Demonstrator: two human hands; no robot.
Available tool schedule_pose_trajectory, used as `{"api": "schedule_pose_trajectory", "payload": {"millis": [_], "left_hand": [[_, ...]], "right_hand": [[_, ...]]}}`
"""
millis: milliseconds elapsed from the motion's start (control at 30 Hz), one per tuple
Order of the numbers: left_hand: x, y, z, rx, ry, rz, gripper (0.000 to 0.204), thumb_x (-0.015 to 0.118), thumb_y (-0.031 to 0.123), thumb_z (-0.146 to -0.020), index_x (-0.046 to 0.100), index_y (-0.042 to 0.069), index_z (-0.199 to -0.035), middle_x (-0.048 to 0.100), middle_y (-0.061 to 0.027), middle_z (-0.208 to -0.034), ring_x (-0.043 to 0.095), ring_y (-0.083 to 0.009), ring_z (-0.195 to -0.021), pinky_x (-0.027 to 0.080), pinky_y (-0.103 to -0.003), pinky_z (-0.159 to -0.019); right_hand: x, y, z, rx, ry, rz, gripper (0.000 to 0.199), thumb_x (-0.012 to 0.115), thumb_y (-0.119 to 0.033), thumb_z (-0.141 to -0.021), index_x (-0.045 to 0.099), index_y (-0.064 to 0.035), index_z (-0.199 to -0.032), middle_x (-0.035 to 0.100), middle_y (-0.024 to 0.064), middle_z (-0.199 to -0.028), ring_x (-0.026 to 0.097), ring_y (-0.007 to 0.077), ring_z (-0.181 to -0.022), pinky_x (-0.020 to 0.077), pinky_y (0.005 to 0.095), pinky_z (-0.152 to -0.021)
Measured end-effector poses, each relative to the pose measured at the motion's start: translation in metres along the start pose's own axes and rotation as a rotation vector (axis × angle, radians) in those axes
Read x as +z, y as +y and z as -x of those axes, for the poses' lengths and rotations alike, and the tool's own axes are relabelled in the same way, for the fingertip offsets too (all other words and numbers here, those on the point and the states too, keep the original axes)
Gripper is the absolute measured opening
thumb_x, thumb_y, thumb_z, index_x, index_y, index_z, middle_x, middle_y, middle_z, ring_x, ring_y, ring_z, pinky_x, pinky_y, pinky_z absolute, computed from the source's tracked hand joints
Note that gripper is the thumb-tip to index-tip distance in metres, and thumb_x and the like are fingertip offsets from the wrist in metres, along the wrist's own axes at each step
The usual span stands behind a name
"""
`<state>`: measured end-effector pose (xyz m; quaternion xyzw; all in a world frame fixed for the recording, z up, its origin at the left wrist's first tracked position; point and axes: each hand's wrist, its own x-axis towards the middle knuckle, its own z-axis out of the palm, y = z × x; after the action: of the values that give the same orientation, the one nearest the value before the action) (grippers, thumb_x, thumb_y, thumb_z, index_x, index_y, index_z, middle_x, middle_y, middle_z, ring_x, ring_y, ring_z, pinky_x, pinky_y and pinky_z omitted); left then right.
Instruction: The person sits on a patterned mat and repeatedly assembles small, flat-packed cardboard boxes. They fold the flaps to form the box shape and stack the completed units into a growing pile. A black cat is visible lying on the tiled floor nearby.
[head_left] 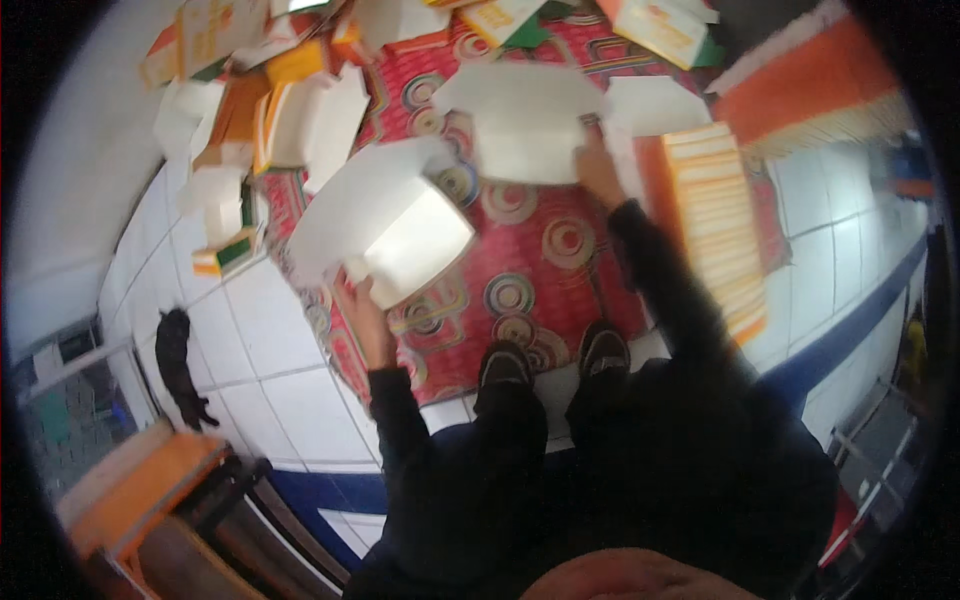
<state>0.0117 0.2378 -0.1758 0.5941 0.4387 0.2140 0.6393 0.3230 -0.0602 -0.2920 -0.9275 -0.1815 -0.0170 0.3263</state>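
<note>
Head view showed left hand [362, 305] gripping a half-folded white carton [385, 225] over the red mat's [560, 250] left edge, right hand [597, 170] pinching a flat blank [525, 125] mid-mat; folding likely underway, flaps needing tucking next.

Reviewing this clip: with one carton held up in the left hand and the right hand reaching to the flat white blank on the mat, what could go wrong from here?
1. The left hand grips the white folded box only at its lower edge, so it may tip or buckle.
2. The right hand reaches past the tall stack of flat cartons; the sleeve could topple it.
3. The shoes sit on the red patterned mat, which might slide on the tiles.
</note>
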Motion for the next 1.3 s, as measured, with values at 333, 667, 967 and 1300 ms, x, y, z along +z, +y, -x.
{"api": "schedule_pose_trajectory", "payload": {"millis": [333,667,967,1300], "left_hand": [[0.065,-0.022,0.036,0.126,-0.268,0.061,0.041,0.059,0.017,-0.102,0.044,0.003,-0.138,0.054,-0.0108,-0.128,0.053,-0.0172,-0.114,0.045,-0.032,-0.098],[0.093,-0.013,0.004,0.053,-0.359,-0.03,0.043,0.057,0.03,-0.103,0.05,0.0,-0.133,0.063,-0.0096,-0.108,0.058,-0.0155,-0.095,0.048,-0.03,-0.083],[0.094,-0.009,0.013,0.124,-0.382,-0.102,0.045,0.046,0.031,-0.104,0.046,0.0,-0.137,0.058,-0.0098,-0.116,0.057,-0.0157,-0.095,0.047,-0.03,-0.082],[0.092,-0.03,0.02,0.095,-0.363,0.113,0.034,0.049,0.019,-0.099,0.046,0.008,-0.131,0.057,-0.0072,-0.119,0.057,-0.0173,-0.106,0.049,-0.031,-0.088]], "right_hand": [[-0.229,-0.115,0.046,0.365,-0.209,-0.814,0.055,0.043,-0.031,-0.105,0.039,0.0015,-0.149,0.045,0.015,-0.149,0.042,0.0236,-0.138,0.0299,0.033,-0.116],[-0.125,-0.141,0.026,0.125,-0.216,-0.492,0.045,0.048,-0.034,-0.103,0.044,-0.0037,-0.136,0.051,0.0157,-0.132,0.045,0.0249,-0.131,0.0336,0.0337,-0.109],[-0.093,-0.123,0.029,-0.234,-0.253,-0.328,0.037,0.05,-0.027,-0.101,0.046,-0.0022,-0.128,0.048,0.015,-0.128,0.047,0.0281,-0.125,0.0354,0.0353,-0.106],[-0.086,-0.119,0.043,-0.13,-0.262,-0.462,0.024,0.042,-0.011,-0.099,0.054,0.0036,-0.115,0.048,0.0254,-0.133,0.05,0.0413,-0.124,0.0428,0.0446,-0.103]]}}
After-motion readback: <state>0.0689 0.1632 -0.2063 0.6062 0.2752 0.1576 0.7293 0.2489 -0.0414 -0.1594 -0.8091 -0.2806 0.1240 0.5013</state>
